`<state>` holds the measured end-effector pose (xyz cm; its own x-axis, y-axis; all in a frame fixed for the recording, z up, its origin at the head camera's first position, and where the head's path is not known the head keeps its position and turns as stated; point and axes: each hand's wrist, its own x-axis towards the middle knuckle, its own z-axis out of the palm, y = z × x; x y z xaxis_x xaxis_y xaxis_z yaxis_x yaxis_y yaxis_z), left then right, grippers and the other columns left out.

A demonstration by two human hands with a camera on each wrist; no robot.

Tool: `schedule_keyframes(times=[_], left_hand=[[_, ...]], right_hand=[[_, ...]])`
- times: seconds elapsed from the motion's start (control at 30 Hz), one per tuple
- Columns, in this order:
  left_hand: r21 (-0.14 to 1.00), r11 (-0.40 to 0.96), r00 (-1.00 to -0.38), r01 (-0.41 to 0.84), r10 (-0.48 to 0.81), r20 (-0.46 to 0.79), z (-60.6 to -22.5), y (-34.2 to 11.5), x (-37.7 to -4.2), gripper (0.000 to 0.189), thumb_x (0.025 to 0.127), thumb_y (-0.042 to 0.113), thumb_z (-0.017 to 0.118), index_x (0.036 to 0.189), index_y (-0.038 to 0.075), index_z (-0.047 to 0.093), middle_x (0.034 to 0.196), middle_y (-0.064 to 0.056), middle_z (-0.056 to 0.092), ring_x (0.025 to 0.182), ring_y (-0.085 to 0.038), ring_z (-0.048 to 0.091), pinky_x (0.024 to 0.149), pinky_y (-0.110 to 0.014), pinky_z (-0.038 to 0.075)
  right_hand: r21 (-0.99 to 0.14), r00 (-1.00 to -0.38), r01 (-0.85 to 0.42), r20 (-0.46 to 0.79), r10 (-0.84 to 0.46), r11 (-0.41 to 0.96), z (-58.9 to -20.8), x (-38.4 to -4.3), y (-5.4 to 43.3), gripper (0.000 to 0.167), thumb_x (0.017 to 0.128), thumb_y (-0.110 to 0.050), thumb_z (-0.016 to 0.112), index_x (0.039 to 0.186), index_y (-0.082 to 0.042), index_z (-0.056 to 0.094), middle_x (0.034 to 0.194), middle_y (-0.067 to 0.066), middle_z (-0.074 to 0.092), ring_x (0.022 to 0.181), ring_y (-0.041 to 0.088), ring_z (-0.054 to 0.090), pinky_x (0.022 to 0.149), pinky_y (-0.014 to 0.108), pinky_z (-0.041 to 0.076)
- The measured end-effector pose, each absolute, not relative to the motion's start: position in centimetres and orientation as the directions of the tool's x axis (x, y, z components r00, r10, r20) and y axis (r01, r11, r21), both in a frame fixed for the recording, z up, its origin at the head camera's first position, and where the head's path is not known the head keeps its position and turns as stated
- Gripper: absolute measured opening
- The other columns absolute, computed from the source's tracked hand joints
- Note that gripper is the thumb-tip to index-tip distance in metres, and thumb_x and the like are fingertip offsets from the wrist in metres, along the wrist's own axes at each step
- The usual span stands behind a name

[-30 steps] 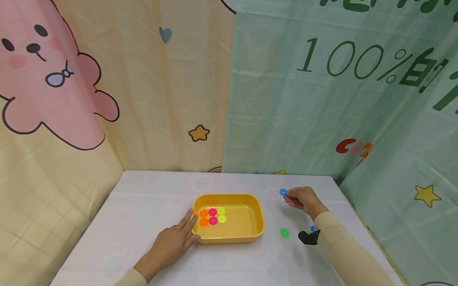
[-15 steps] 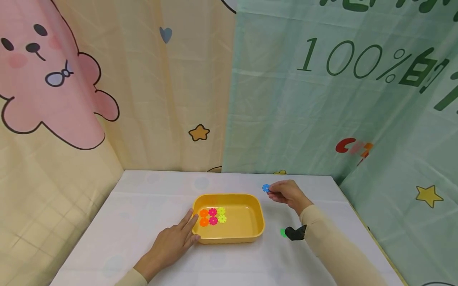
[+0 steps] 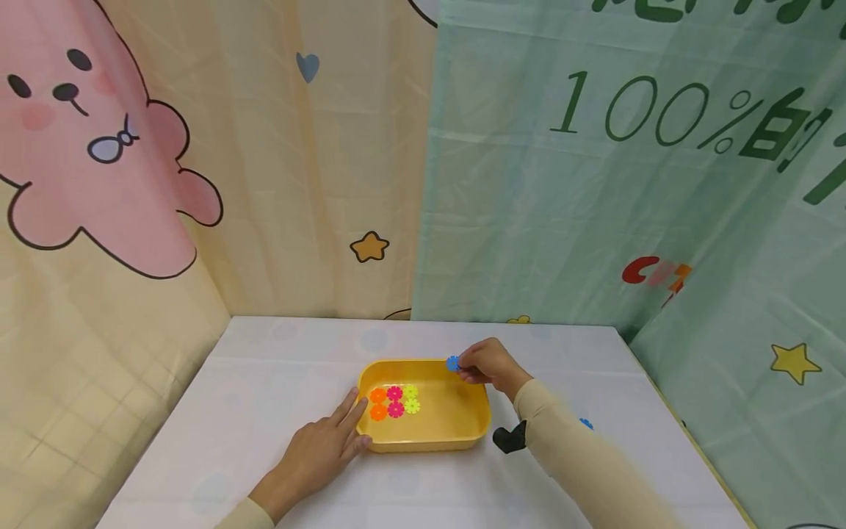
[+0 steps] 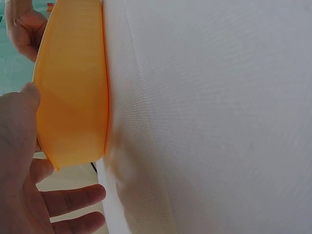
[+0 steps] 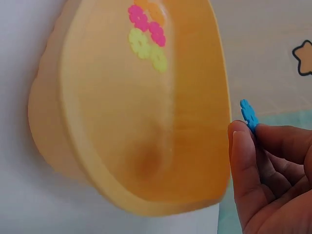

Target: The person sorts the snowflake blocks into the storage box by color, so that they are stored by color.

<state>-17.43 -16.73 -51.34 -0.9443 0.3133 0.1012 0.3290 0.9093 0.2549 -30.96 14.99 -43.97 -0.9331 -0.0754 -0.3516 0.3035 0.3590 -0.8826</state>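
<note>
Right hand (image 3: 492, 365): grip pinches the blue flower piece (image 3: 452, 364) between thumb and forefinger.
Piece position: at the far rim of the yellow tray (image 3: 452, 419), toward the right.
Left hand (image 3: 324, 441): grip spread, touching the tray's left end.
Tray contents: orange pieces (image 3: 378, 413), pink pieces (image 3: 395, 410) and yellow-green pieces (image 3: 412, 406), two each, left side.
Surface (image 3: 277, 367): carries a second blue piece (image 3: 586, 423), right, partly behind the sleeve (image 3: 575, 455).
</note>
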Motion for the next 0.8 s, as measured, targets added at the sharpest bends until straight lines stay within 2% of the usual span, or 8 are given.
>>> schedule_keyframes(times=[0.27, 0.43, 0.8], left_hand=[[0.25, 0.91, -0.944, 0.33, 0.311, 0.112, -51.3, -16.6, -17.5, 0.068, 0.102, 0.056, 0.052, 0.157, 0.017, 0.041, 0.167, -0.004, 0.029, 0.096, -0.028, 0.069, 0.083, -0.048, 0.056], [0.244, 0.911, -0.942, 0.334, 0.313, 0.121, -51.2, -16.6, -17.5, 0.069, 0.102, 0.057, 0.051, 0.157, 0.017, 0.041, 0.167, -0.005, 0.029, 0.095, -0.028, 0.069, 0.081, -0.047, 0.056], [0.247, 0.911, -0.943, 0.33, 0.308, 0.123, -51.2, -16.3, -17.5, 0.069, 0.102, 0.057, 0.051, 0.157, 0.017, 0.042, 0.167, -0.005, 0.03, 0.096, -0.028, 0.069, 0.082, -0.047, 0.056]], right_hand=[[-0.879, -0.939, 0.279, -0.334, -0.084, 0.387, -45.5, -30.7, 12.7, 0.007, 0.093, 0.002, 0.068, 0.096, 0.008, 0.07, 0.072, 0.011, 0.07, 0.056, 0.015, 0.066, 0.065, 0.031, 0.061], [-0.884, -0.948, 0.257, -0.31, -0.078, 0.391, -46.2, -30.6, 11.9, 0.006, 0.092, 0.005, 0.067, 0.093, 0.011, 0.069, 0.069, 0.011, 0.069, 0.053, 0.014, 0.064, 0.058, 0.028, 0.06], [-0.833, -0.934, 0.327, -0.356, 0.019, 0.446, -47.2, -30.9, 10.2, 0.007, 0.091, 0.007, 0.067, 0.094, 0.012, 0.065, 0.062, 0.009, 0.065, 0.048, 0.014, 0.063, 0.054, 0.026, 0.057]])
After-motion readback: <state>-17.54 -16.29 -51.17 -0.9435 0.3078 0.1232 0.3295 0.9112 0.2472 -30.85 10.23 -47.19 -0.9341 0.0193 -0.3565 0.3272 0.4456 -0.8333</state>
